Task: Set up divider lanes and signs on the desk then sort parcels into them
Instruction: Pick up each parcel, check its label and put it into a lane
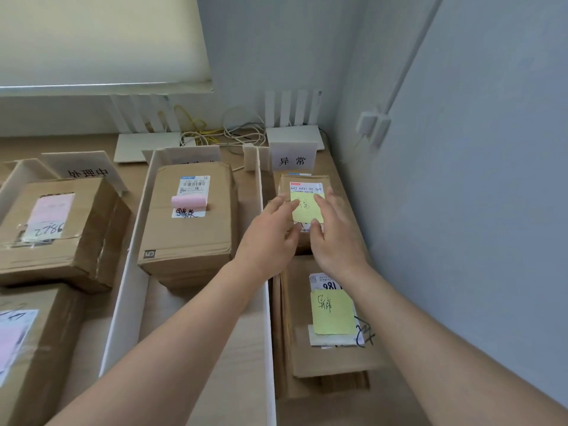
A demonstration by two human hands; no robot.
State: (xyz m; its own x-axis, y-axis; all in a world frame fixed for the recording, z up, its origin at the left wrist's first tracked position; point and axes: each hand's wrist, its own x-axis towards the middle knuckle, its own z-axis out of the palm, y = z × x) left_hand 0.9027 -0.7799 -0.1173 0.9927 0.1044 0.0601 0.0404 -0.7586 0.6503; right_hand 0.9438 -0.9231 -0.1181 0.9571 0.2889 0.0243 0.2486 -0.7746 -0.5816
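Parcel [304,210] under both open grips' fingertips [330,192]

- Five cardboard parcels: far left [58,229], near left [27,348], middle [190,222], far right [304,210], near right [325,327].
- Three signs: left [87,169], middle [193,155], right [292,158].
- Two yellow notes: far [307,207], near [333,312].
- Two hands: left [270,238], right [336,232].

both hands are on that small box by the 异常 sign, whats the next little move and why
Probably lift both hands off. The small parcel with its yellow note already sits in the right lane just in front of the 异常 sign, behind the nearer parcel. The left hand and right hand lie on it with fingers straight, so placement looks finished.
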